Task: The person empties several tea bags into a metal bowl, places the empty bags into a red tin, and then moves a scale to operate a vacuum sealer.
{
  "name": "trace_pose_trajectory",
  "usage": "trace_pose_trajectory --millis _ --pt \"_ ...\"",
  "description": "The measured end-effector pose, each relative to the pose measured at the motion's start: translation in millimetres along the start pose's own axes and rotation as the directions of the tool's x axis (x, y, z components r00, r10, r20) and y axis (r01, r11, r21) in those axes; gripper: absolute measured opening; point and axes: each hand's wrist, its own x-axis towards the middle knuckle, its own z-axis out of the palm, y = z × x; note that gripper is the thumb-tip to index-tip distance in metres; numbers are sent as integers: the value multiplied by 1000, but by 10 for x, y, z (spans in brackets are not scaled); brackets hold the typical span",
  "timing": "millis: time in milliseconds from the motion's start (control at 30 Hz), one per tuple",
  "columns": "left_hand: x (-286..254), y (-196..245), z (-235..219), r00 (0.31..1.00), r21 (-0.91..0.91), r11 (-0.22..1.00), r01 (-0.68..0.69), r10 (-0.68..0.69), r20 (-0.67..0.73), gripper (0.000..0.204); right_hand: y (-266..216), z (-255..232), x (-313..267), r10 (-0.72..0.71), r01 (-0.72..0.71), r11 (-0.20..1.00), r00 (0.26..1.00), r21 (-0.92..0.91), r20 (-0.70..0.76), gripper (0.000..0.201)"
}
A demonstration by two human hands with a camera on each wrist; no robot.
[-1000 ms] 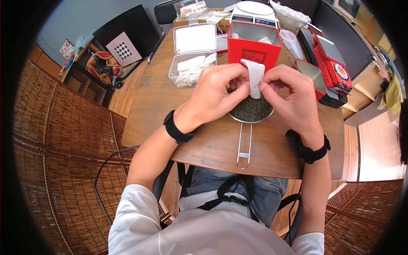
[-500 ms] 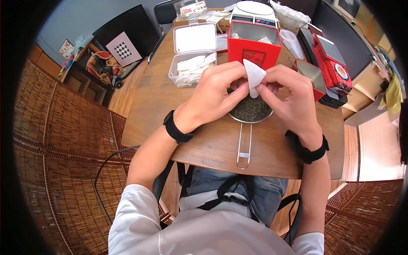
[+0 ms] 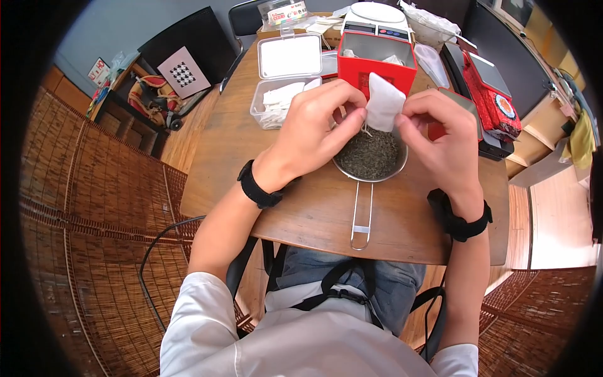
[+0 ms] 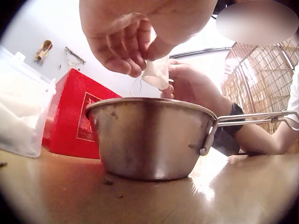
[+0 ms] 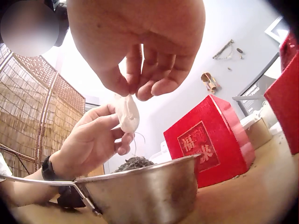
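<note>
A small white tea bag (image 3: 384, 105) is held up over a metal bowl (image 4: 149, 140) of dried tea leaves (image 3: 369, 156). My left hand (image 3: 314, 129) pinches the bag's left edge between thumb and fingers, while my right hand (image 3: 446, 135) pinches the right edge. Thin string (image 5: 135, 142) hangs from the bag close above the leaves. In the left wrist view the bag's lower part looks rounded between the two hands. The bowl stands on the wooden table, its wire handle (image 3: 360, 229) pointing toward my body.
Behind the hands stands an open red box (image 3: 355, 70) with white bags inside. A clear plastic case (image 3: 256, 112) of flat white bags is at its left, lid raised. Farther back sits a white scale (image 3: 375, 12). Another red container (image 3: 472, 119) stands right of the right hand.
The bag has turned from edge-on to a broad flat face and risen slightly. My right hand has shifted right, away from the left, and the string now shows beside the left fingers.
</note>
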Motion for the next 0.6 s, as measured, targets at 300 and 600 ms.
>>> trace_pose_trajectory --millis 300,600 --pt "20 -8 -59 999 26 999 20 -19 -38 9 -5 8 -6 0 0 999 1000 32 -13 8" --pt "19 -3 -66 996 0 998 69 -69 -51 9 -50 24 -3 34 -34 998 999 44 13 7"
